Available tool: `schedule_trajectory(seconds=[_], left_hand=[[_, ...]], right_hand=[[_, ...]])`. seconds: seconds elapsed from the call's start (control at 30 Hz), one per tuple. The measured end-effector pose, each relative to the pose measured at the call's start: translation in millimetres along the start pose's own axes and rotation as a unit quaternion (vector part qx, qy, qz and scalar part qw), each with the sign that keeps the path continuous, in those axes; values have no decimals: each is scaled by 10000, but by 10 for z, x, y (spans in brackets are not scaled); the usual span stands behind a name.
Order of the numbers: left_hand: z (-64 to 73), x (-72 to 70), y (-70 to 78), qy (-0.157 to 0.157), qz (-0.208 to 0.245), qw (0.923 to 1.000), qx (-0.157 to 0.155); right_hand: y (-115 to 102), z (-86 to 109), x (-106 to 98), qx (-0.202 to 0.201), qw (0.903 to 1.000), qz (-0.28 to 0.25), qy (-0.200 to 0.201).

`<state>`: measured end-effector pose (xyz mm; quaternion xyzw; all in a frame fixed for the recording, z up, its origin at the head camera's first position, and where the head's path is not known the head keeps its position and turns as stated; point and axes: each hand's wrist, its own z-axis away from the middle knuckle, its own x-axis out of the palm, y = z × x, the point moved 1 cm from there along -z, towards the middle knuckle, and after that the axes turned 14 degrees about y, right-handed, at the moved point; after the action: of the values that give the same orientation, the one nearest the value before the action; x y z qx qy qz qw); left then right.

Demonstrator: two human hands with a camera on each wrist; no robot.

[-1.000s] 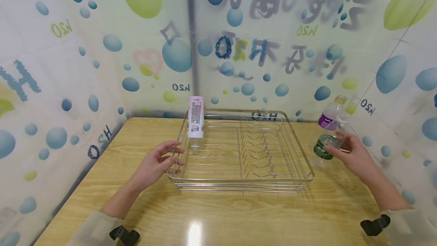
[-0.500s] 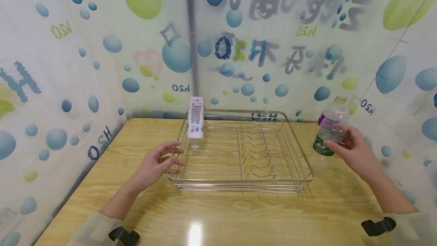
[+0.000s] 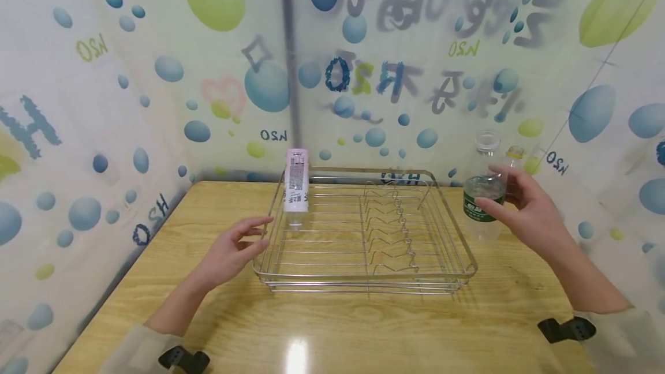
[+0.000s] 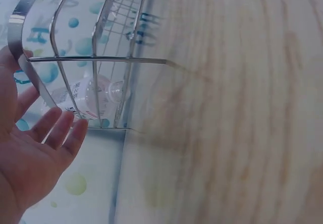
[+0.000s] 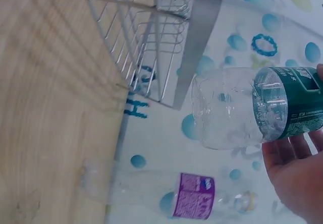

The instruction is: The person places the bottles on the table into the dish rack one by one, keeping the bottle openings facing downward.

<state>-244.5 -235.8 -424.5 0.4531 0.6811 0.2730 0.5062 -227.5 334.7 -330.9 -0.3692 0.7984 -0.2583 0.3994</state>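
My right hand [image 3: 530, 206] holds a clear plastic bottle with a green label [image 3: 483, 198] upright, thumb in front and fingers behind. The right wrist view shows its base lifted off the table, beside the rack. Behind it is a second clear bottle with a yellowish neck, mostly hidden in the head view; its purple label [image 5: 194, 196] shows in the right wrist view. My left hand [image 3: 231, 253] is at the left rim of a metal wire dish rack [image 3: 363, 275], fingers loosely bent by the rim. A bottle with a pink-and-white label [image 3: 297, 183] leans neck-down in the rack's back left corner.
The rack stands on a wooden table [image 3: 332, 328]. Wavy wire dividers [image 3: 392, 229] fill its right half. A patterned curtain [image 3: 405, 120] with blue and green drops hangs behind and along both sides of the table.
My right hand has raised the green-labelled bottle and moved it left, away from the purple-labelled one, toward the rack. My left hand has shifted slightly left at the rim.
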Motion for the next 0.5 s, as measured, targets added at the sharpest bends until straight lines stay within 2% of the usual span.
schedule_trajectory(seconds=[0.2,0.37,0.5], left_hand=[[-80,-28,157,232,-278,9988,340],[-148,8,372,432,-578,9962,489],[-201,96,548,338,-255,9971,629]], right_hand=[[-258,-34,189,-374,9990,-144,-176],[-422,-18,355,-420,9979,-13,-494],[-546,25,495,-556,9957,94,-733]])
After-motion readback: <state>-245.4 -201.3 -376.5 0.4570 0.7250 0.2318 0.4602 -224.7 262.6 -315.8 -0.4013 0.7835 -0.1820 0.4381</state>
